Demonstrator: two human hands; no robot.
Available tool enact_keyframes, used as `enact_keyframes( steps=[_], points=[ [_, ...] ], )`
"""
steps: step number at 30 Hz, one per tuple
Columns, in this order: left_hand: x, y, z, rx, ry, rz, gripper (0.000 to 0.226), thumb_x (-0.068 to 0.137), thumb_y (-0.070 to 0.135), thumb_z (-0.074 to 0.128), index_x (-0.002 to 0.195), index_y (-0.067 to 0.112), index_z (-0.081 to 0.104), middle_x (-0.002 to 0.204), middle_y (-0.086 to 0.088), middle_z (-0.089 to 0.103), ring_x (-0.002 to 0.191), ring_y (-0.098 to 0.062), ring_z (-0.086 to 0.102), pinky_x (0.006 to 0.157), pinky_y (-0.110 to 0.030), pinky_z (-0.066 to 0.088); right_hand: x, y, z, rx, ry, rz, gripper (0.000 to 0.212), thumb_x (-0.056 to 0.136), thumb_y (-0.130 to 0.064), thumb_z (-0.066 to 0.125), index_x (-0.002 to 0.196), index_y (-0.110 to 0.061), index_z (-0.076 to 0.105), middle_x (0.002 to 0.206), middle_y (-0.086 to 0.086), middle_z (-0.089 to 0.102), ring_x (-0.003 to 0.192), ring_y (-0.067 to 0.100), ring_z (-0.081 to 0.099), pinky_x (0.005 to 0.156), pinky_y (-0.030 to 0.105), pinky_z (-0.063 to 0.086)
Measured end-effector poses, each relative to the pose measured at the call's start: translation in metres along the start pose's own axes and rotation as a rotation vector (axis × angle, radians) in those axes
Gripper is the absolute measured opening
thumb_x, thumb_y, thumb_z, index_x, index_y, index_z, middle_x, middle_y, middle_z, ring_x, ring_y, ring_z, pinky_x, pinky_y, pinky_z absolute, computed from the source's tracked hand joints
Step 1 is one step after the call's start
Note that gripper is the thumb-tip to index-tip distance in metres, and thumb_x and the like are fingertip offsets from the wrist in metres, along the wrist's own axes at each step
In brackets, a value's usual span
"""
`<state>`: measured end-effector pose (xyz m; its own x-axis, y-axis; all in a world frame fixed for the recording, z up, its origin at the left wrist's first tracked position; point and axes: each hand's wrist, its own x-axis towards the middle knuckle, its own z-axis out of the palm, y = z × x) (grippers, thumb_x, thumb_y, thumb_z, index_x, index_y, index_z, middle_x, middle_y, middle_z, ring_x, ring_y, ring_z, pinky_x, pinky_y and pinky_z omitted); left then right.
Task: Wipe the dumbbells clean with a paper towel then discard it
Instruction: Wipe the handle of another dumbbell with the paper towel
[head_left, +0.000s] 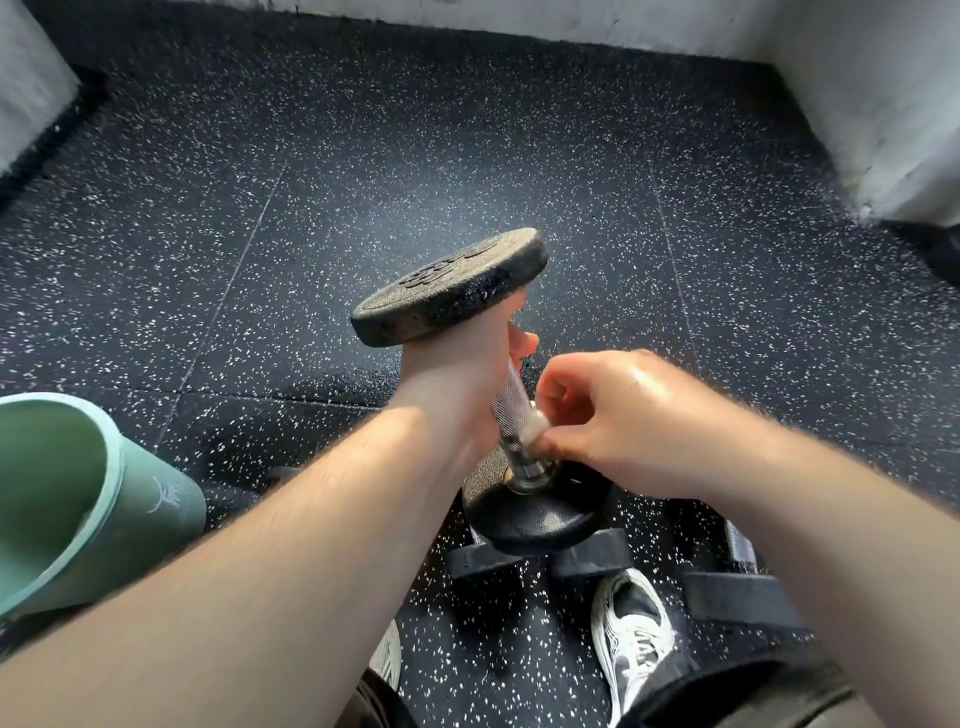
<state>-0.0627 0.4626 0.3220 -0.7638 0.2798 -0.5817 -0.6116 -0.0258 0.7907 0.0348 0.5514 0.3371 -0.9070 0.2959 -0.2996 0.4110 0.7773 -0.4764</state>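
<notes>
I hold a black dumbbell upright and tilted in the middle of the view. My left hand grips the upper part of its knurled metal handle, just under the top weight. My right hand pinches a small wad of white paper towel against the lower part of the handle, just above the bottom weight. Most of the towel is hidden inside my fingers.
A green bin stands open at the lower left. More black dumbbells lie on the speckled rubber floor by my shoes. White walls close in the far side and right.
</notes>
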Motion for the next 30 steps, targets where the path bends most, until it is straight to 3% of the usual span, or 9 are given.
enact_keyframes(
  steps=[5, 8, 11, 15, 18, 24, 26, 28, 30],
  points=[
    [0.0, 0.002, 0.001, -0.027, -0.048, -0.034, 0.026, 0.088, 0.026, 0.072, 0.068, 0.017, 0.058, 0.041, 0.005, 0.054, 0.068, -0.02, 0.062, 0.082, -0.038, 0.048, 0.0, -0.004, 0.001, 0.036, -0.065, -0.024, 0.034, 0.084, -0.049, 0.071, 0.079, -0.025, 0.047, 0.069, -0.01, 0.056, 0.06, 0.004, 0.048, 0.055, 0.014, 0.038],
    [0.001, 0.002, 0.001, -0.031, -0.081, -0.049, 0.023, 0.089, 0.023, 0.072, 0.073, 0.016, 0.058, 0.041, 0.004, 0.053, 0.065, -0.017, 0.062, 0.073, -0.032, 0.049, 0.0, -0.008, 0.004, 0.058, -0.083, -0.033, 0.036, 0.09, -0.047, 0.065, 0.078, -0.026, 0.039, 0.071, -0.011, 0.05, 0.062, 0.002, 0.045, 0.054, 0.017, 0.037],
    [0.003, 0.004, 0.0, -0.008, -0.14, -0.05, 0.018, 0.089, 0.02, 0.068, 0.074, 0.015, 0.06, 0.052, 0.001, 0.058, 0.068, -0.02, 0.06, 0.077, -0.034, 0.049, -0.001, -0.007, 0.008, 0.169, -0.08, -0.033, 0.032, 0.091, -0.041, 0.066, 0.079, -0.028, 0.039, 0.074, -0.012, 0.049, 0.065, 0.003, 0.045, 0.057, 0.018, 0.037],
    [0.0, 0.006, -0.007, 0.036, -0.319, -0.07, 0.023, 0.093, 0.025, 0.046, 0.084, 0.008, 0.059, 0.08, -0.009, 0.062, 0.074, -0.026, 0.057, 0.084, -0.042, 0.047, -0.004, -0.005, 0.008, 0.523, -0.079, -0.013, 0.03, 0.094, -0.025, 0.067, 0.08, -0.025, 0.04, 0.067, -0.013, 0.044, 0.052, 0.0, 0.037, 0.053, 0.016, 0.036],
    [-0.002, 0.011, -0.013, 0.083, -0.526, -0.069, 0.037, 0.096, 0.028, 0.03, 0.087, 0.006, 0.059, 0.08, -0.013, 0.064, 0.068, -0.027, 0.059, 0.075, -0.039, 0.047, -0.004, 0.003, -0.002, 0.593, -0.102, -0.041, 0.029, 0.095, -0.025, 0.067, 0.083, -0.021, 0.041, 0.065, -0.012, 0.043, 0.056, 0.004, 0.035, 0.055, 0.021, 0.034],
    [-0.002, 0.005, -0.008, -0.042, -0.532, 0.024, 0.035, 0.102, 0.04, 0.042, 0.09, 0.012, 0.06, 0.089, -0.009, 0.073, 0.074, -0.024, 0.069, 0.074, -0.036, 0.056, -0.007, 0.02, -0.016, 0.684, -0.234, -0.141, 0.037, 0.088, -0.032, 0.071, 0.089, -0.02, 0.036, 0.069, -0.009, 0.045, 0.065, 0.013, 0.035, 0.058, 0.031, 0.032],
    [-0.005, 0.0, -0.003, -0.14, -0.55, 0.007, 0.031, 0.102, 0.037, 0.045, 0.088, 0.012, 0.056, 0.093, -0.012, 0.073, 0.087, -0.029, 0.07, 0.079, -0.04, 0.058, -0.005, 0.02, -0.014, 0.669, -0.204, -0.124, 0.039, 0.081, -0.037, 0.075, 0.09, -0.019, 0.042, 0.069, -0.009, 0.05, 0.064, 0.01, 0.042, 0.059, 0.032, 0.038],
    [-0.009, -0.001, 0.001, -0.203, -0.566, -0.014, 0.025, 0.099, 0.034, 0.049, 0.088, 0.012, 0.055, 0.1, -0.012, 0.072, 0.098, -0.03, 0.067, 0.076, -0.038, 0.06, -0.001, 0.019, -0.01, 0.656, -0.172, -0.092, 0.044, 0.074, -0.042, 0.08, 0.102, -0.02, 0.054, 0.085, -0.002, 0.068, 0.076, 0.008, 0.062, 0.074, 0.035, 0.054],
    [-0.012, -0.002, 0.003, -0.142, -0.57, 0.027, 0.019, 0.093, 0.032, 0.054, 0.09, 0.013, 0.058, 0.106, -0.013, 0.072, 0.098, -0.028, 0.066, 0.078, -0.038, 0.06, 0.0, 0.018, -0.006, 0.671, -0.154, -0.075, 0.043, 0.075, -0.038, 0.084, 0.107, -0.026, 0.059, 0.095, -0.004, 0.074, 0.088, 0.006, 0.071, 0.083, 0.03, 0.057]
  ],
)
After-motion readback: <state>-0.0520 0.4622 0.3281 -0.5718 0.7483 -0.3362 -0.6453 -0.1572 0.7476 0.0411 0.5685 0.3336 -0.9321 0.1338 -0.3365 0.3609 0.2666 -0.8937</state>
